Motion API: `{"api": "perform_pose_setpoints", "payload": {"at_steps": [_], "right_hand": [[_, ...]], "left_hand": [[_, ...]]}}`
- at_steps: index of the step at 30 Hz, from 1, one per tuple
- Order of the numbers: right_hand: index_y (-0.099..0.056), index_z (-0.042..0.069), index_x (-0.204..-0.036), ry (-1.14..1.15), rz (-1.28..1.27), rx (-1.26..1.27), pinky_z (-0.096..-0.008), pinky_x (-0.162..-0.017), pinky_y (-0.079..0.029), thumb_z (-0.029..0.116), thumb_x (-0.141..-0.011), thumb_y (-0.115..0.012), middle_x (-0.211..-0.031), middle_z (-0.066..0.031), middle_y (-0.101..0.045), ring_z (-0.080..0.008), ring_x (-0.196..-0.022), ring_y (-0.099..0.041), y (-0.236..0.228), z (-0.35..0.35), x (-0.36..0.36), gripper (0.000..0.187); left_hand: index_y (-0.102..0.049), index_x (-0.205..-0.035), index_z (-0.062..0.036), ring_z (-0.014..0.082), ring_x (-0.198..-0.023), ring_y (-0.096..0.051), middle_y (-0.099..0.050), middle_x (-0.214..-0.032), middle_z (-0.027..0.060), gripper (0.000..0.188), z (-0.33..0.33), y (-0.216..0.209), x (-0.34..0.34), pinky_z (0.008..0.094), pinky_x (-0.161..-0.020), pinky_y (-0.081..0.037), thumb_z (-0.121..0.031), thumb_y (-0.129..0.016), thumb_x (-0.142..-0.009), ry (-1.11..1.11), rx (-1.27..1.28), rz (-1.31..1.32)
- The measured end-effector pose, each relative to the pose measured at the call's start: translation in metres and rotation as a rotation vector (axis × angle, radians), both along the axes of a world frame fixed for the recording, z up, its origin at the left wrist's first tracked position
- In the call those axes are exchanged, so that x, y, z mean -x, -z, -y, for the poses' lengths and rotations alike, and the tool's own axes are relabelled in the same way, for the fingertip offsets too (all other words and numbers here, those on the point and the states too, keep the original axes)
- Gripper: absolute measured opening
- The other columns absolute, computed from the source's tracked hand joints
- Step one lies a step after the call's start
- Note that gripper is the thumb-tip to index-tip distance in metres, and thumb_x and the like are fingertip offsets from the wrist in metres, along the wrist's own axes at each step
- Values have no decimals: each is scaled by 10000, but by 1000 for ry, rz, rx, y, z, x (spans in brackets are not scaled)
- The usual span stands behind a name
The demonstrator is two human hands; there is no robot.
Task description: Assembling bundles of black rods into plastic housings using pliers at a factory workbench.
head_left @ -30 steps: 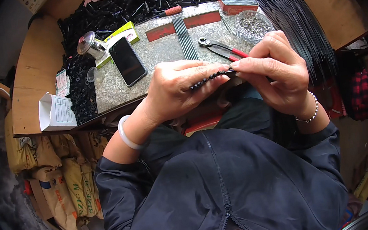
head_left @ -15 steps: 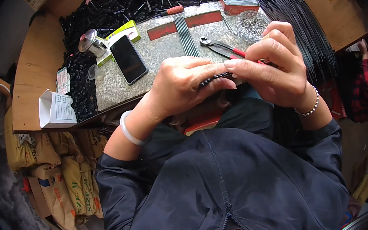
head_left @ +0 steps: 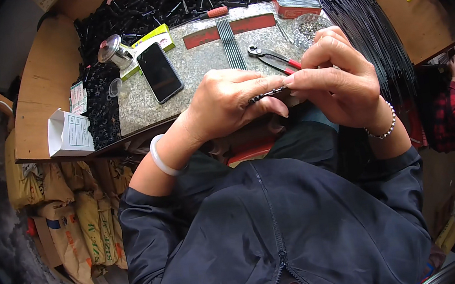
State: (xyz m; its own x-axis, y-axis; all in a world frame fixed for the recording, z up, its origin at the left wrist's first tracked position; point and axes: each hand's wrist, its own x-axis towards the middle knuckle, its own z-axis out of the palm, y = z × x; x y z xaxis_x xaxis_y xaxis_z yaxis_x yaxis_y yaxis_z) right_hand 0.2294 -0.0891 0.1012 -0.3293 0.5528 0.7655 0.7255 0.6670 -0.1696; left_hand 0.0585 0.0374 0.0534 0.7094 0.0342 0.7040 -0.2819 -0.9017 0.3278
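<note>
A thin row of small black segments (head_left: 268,94) is pinched between the thumb and fingers of my left hand (head_left: 222,98), above my lap at the bench's front edge. My right hand (head_left: 342,82) has its thumb and forefinger pressed together at the right end of that row. Whatever is between those fingertips is hidden; the other right fingers are curled. Just beyond the hands, nippers (head_left: 273,58) with red handles lie on the worktop (head_left: 201,66). Several thin parallel rods (head_left: 231,46) lie across a red bar (head_left: 198,38), their near ends reaching toward my left hand.
A phone (head_left: 159,73), a lidded metal pot (head_left: 115,52) and a white box (head_left: 69,133) are at left. Behind lie heaped black parts (head_left: 165,2) and a screwdriver (head_left: 217,12). A red box of rods (head_left: 296,0), a clear dish (head_left: 308,25) and long dark rods (head_left: 360,18) occupy the right.
My right hand has shifted slightly, its raised fingers curling lower, and more of the nippers' handles shows. My left thumb has moved a little. The black row stays in my left hand.
</note>
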Motion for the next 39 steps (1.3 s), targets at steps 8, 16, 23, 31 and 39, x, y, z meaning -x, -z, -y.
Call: {"api": "perform_pose_setpoints", "payload": {"at_steps": [8, 16, 23, 31, 39], "right_hand": [[-656, 61, -891, 23, 43, 10, -304, -598, -368, 26, -655, -689, -747, -51, -521, -184, -643, -447, -4, 1, 4, 241], [-639, 64, -944, -42, -58, 73, -313, -665, -414, 32, -695, -684, -853, -77, -533, -202, -716, -484, -1, -2, 16, 255], [-324, 18, -1297, -324, -602, 114, -340, -896, -386, 389, -593, -825, -1252, -199, -383, -200, -1022, -454, 16, -15, 6, 940], [-505, 26, -1118, -183, -1023, 722, -240, -775, -447, 62, -689, -776, -919, -58, -603, -98, -876, -551, 135, -22, 45, 509], [-384, 90, -809, 91, -1304, -79, -276, -689, -378, 178, -963, -434, -679, 3, -381, -116, -645, -388, 122, 7, 45, 183]], "left_hand": [[-661, -1003, -137, 249, -659, -641, -658, -798, 69, 305, -2, 1, 2, 316, -573, -518, -270, -687, -730, 19, 11, 1], [-670, -918, -116, 240, -639, -640, -656, -766, 60, 258, 0, -3, -2, 312, -553, -512, -272, -703, -716, 30, 15, -45], [-639, -924, -108, 263, -793, -650, -655, -857, 92, 383, -2, 1, -1, 314, -684, -529, -375, -731, -664, -26, -18, -210], [-354, -1356, -166, 371, -1366, -120, -214, -1452, 193, 941, -101, 92, -28, 513, -1091, -148, -679, -613, -612, -91, -483, -621], [-400, -1242, -8, 401, -1367, -58, -277, -1402, 199, 942, -47, 89, -35, 571, -1076, -24, -691, -594, -623, -233, -296, -563]]}}
